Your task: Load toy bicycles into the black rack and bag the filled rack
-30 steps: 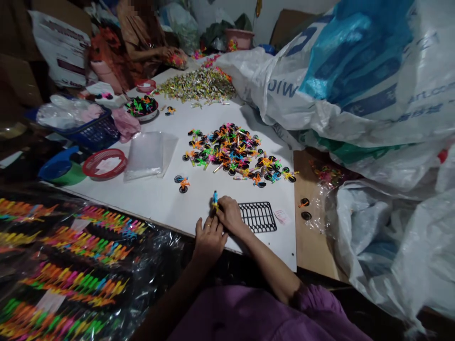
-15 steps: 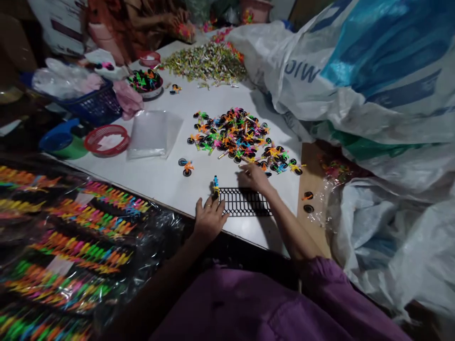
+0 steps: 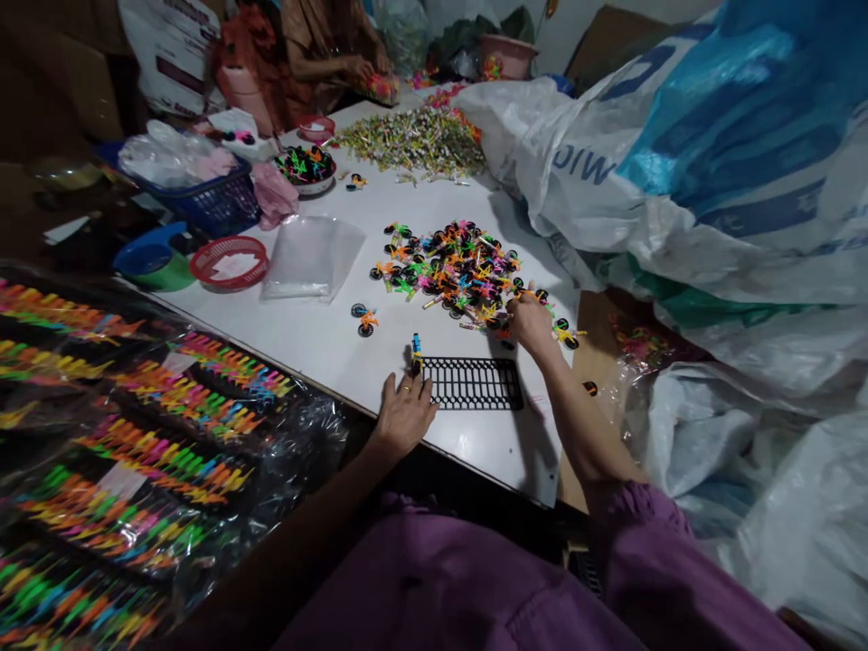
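A small blue toy bicycle [image 3: 416,354] stands upright at the left end of a black plastic grid rack [image 3: 473,383], on a white board [image 3: 467,448]. My left hand [image 3: 405,414] lies spread on the board, its fingertips at the toy's base. My right hand [image 3: 531,324] reaches over the near edge of a heap of multicoloured toy bicycles with black wheels [image 3: 451,271]. Its fingertips are pinched together at the heap, and I cannot tell whether they hold a piece. A single orange toy bicycle [image 3: 364,319] lies apart from the heap.
A co-worker's hands [image 3: 376,86] hold colourful pieces at the far end, beyond a mound of small wrapped parts [image 3: 413,143]. A clear plastic bag [image 3: 313,258] and a red basket [image 3: 229,262] lie left. Bulky white sacks [image 3: 678,181] crowd the right; packaged toy strips [image 3: 136,452] lie left.
My right hand has moved away from the blue toy, across the rack, to the heap. My left hand stays by the toy, which now stands alone. The view has shifted slightly.
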A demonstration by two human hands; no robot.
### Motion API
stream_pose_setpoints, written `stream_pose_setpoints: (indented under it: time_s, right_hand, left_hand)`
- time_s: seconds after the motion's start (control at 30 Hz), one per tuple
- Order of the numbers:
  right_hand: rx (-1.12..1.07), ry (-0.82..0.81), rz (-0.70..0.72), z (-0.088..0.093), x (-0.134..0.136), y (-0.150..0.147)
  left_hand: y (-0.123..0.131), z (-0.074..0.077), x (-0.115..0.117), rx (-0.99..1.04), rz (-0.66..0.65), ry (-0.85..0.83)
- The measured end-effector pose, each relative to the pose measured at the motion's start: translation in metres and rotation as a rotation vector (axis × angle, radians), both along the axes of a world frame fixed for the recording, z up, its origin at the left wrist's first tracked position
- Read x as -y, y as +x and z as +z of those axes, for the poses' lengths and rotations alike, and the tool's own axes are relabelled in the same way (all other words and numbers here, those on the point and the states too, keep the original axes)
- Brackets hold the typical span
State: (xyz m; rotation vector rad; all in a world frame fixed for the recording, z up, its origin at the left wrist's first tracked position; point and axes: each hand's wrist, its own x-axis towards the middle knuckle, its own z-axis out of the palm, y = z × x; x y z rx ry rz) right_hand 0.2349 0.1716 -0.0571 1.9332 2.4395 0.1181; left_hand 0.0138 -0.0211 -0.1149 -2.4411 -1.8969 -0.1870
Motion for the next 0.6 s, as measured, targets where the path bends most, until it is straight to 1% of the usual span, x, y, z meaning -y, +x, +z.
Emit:
stream_pose_setpoints:
  time_s: [0.1, 0.13, 0.2, 0.23, 0.3, 0.37, 0.43, 0.47, 0.53, 0.6]
  right_hand:
    - [-0.141, -0.012, -0.095, 0.004, 0.032, 0.005]
    - [-0.238, -0.025, -0.113, 0.004, 0.045, 0.004]
    - [-0.494, -0.045, -0.099, 0.001, 0.071, -0.006]
    - [-0.628, -0.071, -0.072, -0.003, 0.083, -0.013]
    - [-0.843, -0.172, -0.01, -0.015, 0.106, -0.03]
    - [-0.944, -0.264, -0.004, -0.027, 0.121, -0.042]
    - [-0.926, -0.255, -0.076, -0.032, 0.129, -0.045]
    - [-0.873, -0.226, -0.114, -0.03, 0.13, -0.044]
    - [-0.719, -0.179, -0.163, -0.019, 0.13, -0.038]
    - [-0.618, -0.138, -0.172, 0.0, 0.131, -0.033]
  left_hand:
    - [0.0, -0.003, -0.002, 0.018, -0.008, 0.012]
    - [0.001, -0.004, -0.003, 0.026, -0.009, 0.016]
    - [0.002, -0.006, -0.004, 0.047, -0.001, 0.021]
    - [0.002, -0.006, -0.005, 0.064, 0.008, 0.021]
    - [0.003, -0.003, -0.003, 0.12, 0.036, 0.007]
    - [0.002, 0.005, 0.002, 0.227, 0.053, -0.029]
    - [-0.001, 0.019, 0.009, 0.446, 0.015, -0.11]
    - [-0.003, 0.029, 0.013, 0.614, -0.023, -0.19]
    - [-0.005, 0.051, 0.019, 1.06, -0.086, -0.426]
    - [-0.006, 0.075, 0.022, 1.536, -0.091, -0.645]
